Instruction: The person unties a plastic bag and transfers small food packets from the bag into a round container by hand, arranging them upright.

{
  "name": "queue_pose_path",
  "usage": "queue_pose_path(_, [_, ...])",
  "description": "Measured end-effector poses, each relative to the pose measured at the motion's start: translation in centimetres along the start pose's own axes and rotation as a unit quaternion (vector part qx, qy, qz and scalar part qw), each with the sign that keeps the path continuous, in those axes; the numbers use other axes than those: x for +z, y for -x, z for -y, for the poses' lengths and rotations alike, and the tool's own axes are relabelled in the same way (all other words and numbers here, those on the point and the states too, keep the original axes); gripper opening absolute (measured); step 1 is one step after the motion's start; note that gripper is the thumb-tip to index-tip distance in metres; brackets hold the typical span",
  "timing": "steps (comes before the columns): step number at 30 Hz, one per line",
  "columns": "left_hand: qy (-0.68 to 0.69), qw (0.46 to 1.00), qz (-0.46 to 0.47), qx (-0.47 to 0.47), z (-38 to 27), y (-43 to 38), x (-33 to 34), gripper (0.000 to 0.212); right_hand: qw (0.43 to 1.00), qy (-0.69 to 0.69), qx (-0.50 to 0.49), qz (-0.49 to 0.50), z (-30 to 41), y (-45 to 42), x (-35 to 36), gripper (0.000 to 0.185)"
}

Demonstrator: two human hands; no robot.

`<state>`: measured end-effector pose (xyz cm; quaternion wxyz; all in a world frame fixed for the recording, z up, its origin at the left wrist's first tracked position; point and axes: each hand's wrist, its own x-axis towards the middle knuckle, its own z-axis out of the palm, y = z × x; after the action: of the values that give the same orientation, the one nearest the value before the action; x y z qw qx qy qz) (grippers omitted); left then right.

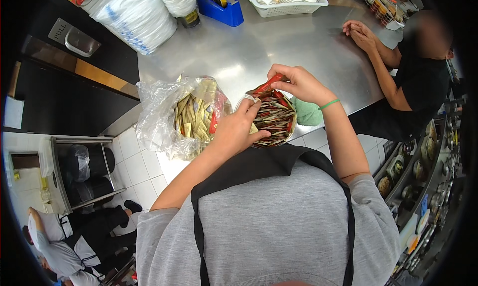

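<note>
A round container [295, 126] at the front edge of the steel counter is packed with thin sachets [274, 116] standing on edge. My right hand [300, 82] grips red sachets [267, 86] between thumb and fingers over the container's far rim. At the container's left side is my left hand [241, 127], its thumb over the packed sachets; whether its fingertips pinch anything I cannot tell. Left of it lies an opened clear plastic bag [155, 114] holding many gold sachets [194, 112] and a few red ones. A green cloth [308, 112] touches the container's right side.
Stacked white plastic-wrapped goods [134, 19], a blue tape dispenser [220, 8] and a white basket of spoons [283, 9] stand along the steel counter's [254, 43] far side. A co-worker [422, 69] leans on it at right. Other people [74, 245] are at lower left.
</note>
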<state>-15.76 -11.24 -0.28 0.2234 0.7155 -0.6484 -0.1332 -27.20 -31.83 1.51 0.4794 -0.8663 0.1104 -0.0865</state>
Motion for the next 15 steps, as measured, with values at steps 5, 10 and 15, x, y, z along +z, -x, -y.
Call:
queue_pose_path(5, [-0.022,1.000,0.015,0.005,-0.2,0.2,0.0,0.069,0.997,0.012,-0.037,0.069,1.9,-1.3,-1.1,0.010])
queue_pose_path(10, [-0.029,0.999,-0.004,0.023,-0.1,1.0,0.7,0.067,0.991,0.023,-0.075,0.107,3.0,-3.1,-1.2,0.008])
queue_pose_path(15, [-0.030,0.999,-0.012,0.041,0.1,1.1,0.7,0.063,0.953,0.197,-0.021,0.230,3.2,-5.6,0.5,0.009])
